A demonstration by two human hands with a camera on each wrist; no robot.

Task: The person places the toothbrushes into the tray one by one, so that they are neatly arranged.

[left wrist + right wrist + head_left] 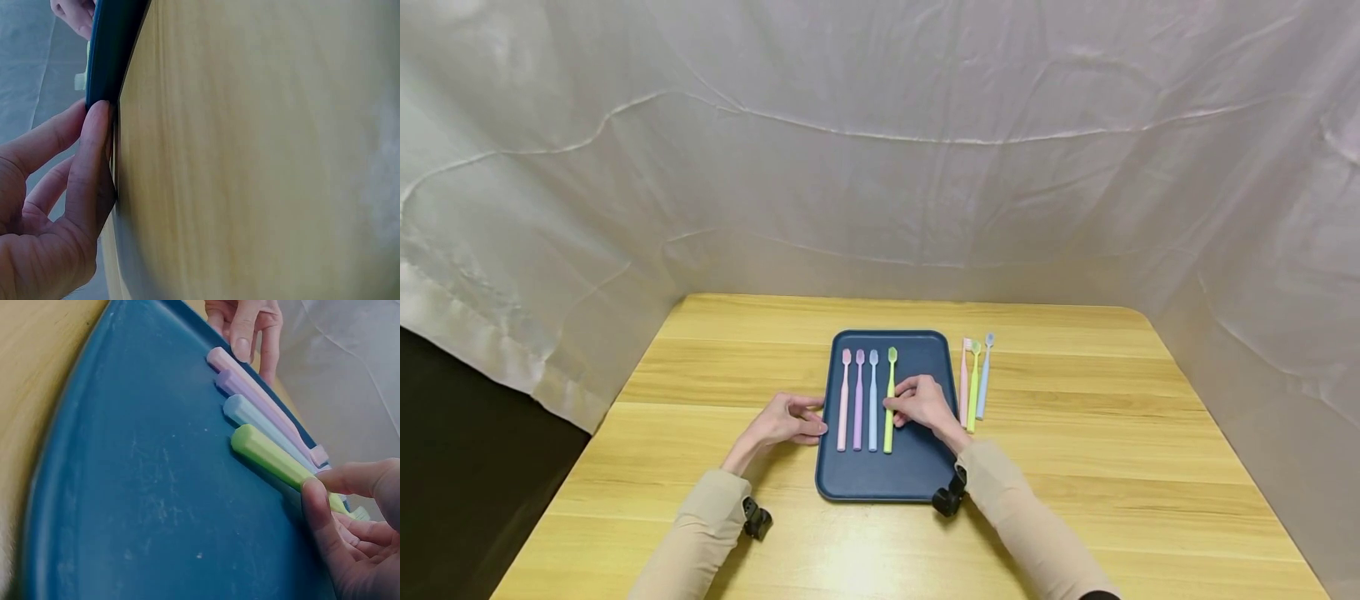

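Note:
My right hand [921,402] pinches the handle of a yellow-green toothbrush [269,453] between thumb and index finger, low over the dark blue tray [880,482]. Left of it on the tray, side by side with heads pointing away, lie a pink toothbrush [843,404], a purple toothbrush [859,404] and a light blue toothbrush [873,404]. My left hand [786,419] is at the tray's left edge, thumb and fingers spread along it. In the left wrist view, the thumb and index fingertips touch the tray's rim [106,69].
On the wooden table [1075,467], right of the tray, lie another pink toothbrush [964,387], another yellow-green toothbrush [973,392] and another light blue toothbrush [984,383]. A pale curtain [880,192] surrounds the table's back and sides.

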